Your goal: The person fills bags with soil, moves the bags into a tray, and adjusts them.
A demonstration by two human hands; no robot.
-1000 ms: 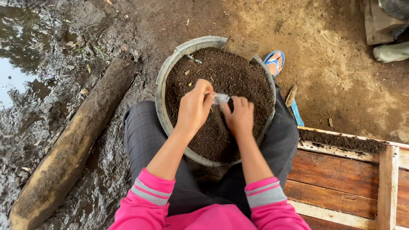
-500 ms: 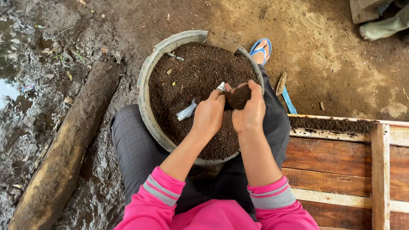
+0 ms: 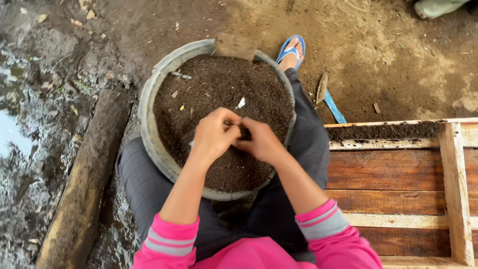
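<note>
A round grey basin rests on my lap, filled with dark crumbly soil. Both hands meet over its middle. My left hand and my right hand have their fingers closed on a small dark lump of soil pinched between them, just above the soil's surface. Whether the lump sits in a wrapper is hidden by the fingers. A small white scrap lies on the soil just beyond my hands.
A wooden crate with a strip of soil along its far edge stands at my right. A thick log lies at my left on wet muddy ground with a puddle. My blue sandal and a blue strip lie beyond the basin.
My hands have come down and back toward me, from the basin's right side to its middle. The dark lump, raised in my right hand before, is now pinched between both hands.
</note>
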